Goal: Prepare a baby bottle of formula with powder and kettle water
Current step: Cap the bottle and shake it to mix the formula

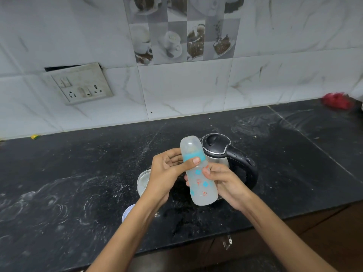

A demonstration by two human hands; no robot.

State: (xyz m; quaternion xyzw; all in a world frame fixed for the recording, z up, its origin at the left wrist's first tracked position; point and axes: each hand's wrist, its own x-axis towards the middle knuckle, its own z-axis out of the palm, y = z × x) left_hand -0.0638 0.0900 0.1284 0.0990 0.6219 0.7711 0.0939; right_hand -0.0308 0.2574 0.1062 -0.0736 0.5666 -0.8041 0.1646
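A translucent baby bottle point(200, 181) with a blue collar, a clear cap and small orange and blue prints is held tilted above the black counter point(78, 183). My left hand point(167, 171) grips it near the collar, thumb across the blue ring. My right hand point(224, 181) grips the bottle's body from the right. Behind the bottle stands a steel kettle point(222, 152) with a black lid and a black handle point(247, 169). An open round container point(142, 181) sits behind my left hand, partly hidden. A pale lid point(127, 213) lies beside my left forearm.
White powder dust streaks the counter. A wall socket plate point(82, 85) sits on the tiled wall at the left. A red object point(336, 101) lies at the far right of the counter. The counter's front edge point(255, 230) runs above brown cabinets.
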